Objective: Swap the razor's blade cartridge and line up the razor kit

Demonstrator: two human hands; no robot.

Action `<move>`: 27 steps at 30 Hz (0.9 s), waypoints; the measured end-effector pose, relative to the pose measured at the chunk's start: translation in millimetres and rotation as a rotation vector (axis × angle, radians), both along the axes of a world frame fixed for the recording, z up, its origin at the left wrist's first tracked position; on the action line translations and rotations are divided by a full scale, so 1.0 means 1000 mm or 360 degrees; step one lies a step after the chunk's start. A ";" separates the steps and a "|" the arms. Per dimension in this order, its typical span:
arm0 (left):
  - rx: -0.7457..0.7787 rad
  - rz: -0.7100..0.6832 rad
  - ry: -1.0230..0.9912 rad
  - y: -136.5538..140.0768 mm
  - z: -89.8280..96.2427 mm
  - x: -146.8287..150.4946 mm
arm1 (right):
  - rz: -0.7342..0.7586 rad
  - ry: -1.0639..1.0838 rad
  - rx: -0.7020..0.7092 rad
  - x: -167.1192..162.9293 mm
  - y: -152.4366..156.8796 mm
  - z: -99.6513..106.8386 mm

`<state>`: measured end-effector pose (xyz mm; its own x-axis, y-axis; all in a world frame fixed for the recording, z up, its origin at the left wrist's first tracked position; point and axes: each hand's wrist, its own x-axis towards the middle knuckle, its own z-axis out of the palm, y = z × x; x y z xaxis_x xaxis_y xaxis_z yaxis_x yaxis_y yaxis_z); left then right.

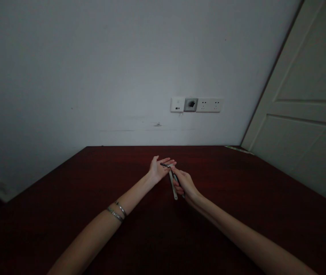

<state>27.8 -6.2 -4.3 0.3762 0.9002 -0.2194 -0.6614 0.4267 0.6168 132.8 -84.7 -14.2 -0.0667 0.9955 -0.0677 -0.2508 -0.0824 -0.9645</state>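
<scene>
Metal tool [171, 175]: in the middle, between the two hands, up over the dark red table [140, 244].
Right hand [186, 182]: curled in, with thumb and fingers pinching the tool from its right side.
Left hand [156, 170]: spread flat, palm up, with the fingers pointing right and a bit far. It grips nothing.
Pale bar [174, 191]: this long part runs from far to near, and its near end leans a little right. It sticks out just left of the right fingers.
Dark tip [163, 164]: at the tool's far end, pointing left, over the left palm. I cannot tell if it touches the skin.
Nearer hand: the right one, since it has the tool. The left palm is just beside, on the left.
</scene>
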 end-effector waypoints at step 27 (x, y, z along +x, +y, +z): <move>0.0383 0.0533 0.0787 0.028 -0.028 -0.035 | 0.0068 0.0117 -0.0018 0.006 0.006 -0.003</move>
